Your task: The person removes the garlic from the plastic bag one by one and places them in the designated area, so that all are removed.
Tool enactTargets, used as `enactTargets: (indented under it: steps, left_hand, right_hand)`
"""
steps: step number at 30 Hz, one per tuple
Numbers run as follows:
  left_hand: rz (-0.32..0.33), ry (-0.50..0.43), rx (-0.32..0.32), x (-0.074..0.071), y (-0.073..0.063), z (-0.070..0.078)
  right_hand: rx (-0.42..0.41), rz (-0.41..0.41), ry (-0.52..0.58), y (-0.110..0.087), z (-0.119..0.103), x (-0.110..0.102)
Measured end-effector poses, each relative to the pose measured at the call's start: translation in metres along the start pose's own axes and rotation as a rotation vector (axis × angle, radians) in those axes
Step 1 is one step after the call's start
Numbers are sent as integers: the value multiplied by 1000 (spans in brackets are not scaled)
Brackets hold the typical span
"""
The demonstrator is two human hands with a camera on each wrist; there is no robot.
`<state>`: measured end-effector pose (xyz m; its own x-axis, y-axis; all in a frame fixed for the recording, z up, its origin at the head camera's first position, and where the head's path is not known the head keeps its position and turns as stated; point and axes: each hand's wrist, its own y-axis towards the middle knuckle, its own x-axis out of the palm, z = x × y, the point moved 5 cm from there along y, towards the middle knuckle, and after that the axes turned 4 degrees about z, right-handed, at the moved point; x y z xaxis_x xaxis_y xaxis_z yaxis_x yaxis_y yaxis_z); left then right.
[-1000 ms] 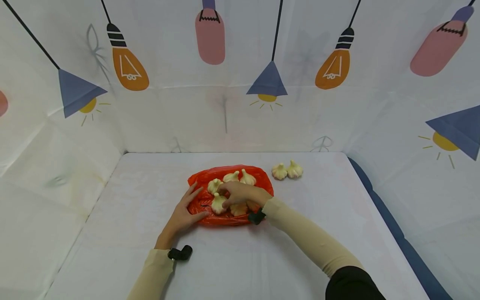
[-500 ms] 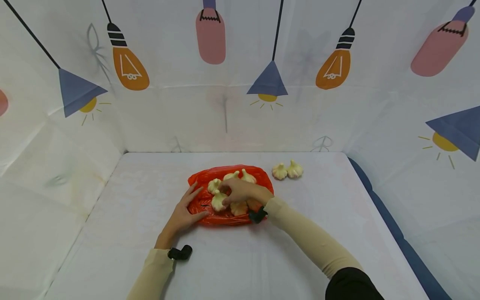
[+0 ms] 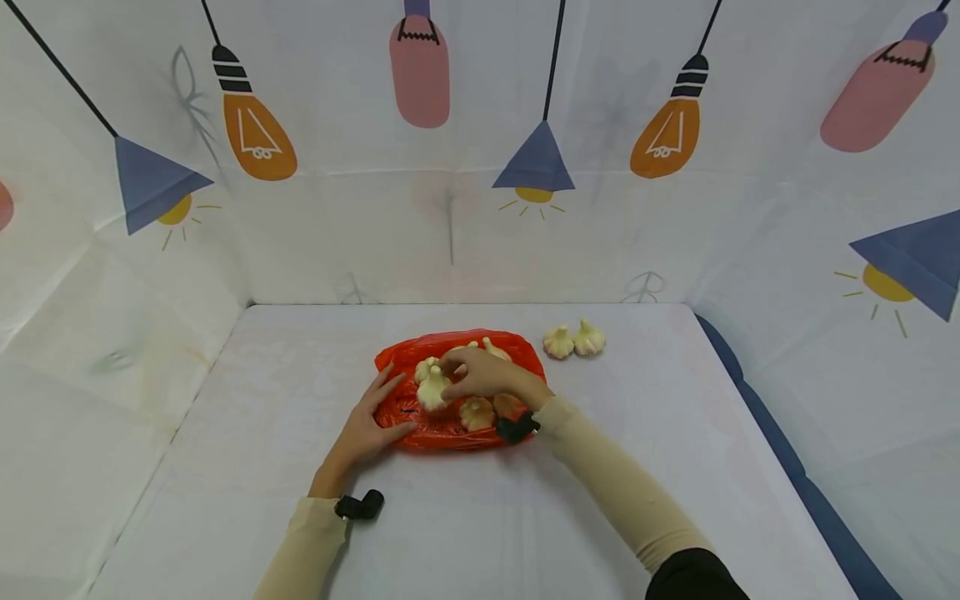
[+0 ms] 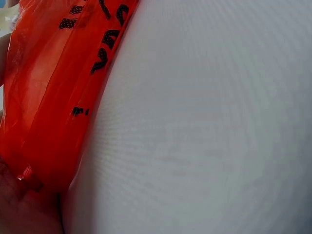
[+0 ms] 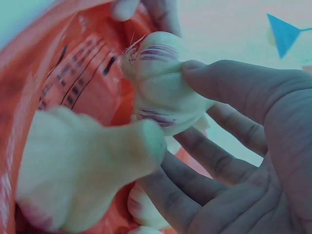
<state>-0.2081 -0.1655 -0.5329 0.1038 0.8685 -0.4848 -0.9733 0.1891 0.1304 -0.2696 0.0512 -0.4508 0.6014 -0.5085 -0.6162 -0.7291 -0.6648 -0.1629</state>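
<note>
Pinching one garlic bulb (image 3: 432, 389) in our right hand (image 3: 480, 372), we have it at the red bag's (image 3: 416, 343) mouth; bumping the long-necked bulb (image 5: 78, 170) just beside the grip could twist ours loose, and left of the grip, our left hand's (image 3: 367, 433) spread fingers might let thin plastic slide.

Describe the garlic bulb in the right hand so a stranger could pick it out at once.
On the white table sits an open red plastic bag, with the left hand at its left edge. Over the bag, the right hand holds a pale garlic bulb with purple streaks. It alone is gripped; the other visible bulbs lie in the bag or on the table.
</note>
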Motion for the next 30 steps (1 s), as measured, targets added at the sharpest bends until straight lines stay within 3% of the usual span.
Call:
enactTargets:
  steps: [7, 14, 19, 30]
  left_hand:
    - [7, -6, 13, -1, 1, -2]
    - [0, 4, 0, 0, 1, -2]
    - [0, 0, 3, 2, 1, -1]
    - [4, 9, 4, 2, 1, -2]
  right_hand:
    - [-37, 79, 189, -9, 3, 3]
    - [18, 187, 205, -22, 3, -5]
    - [1, 299, 270, -35, 3, -14]
    - [25, 520, 277, -77, 20, -37]
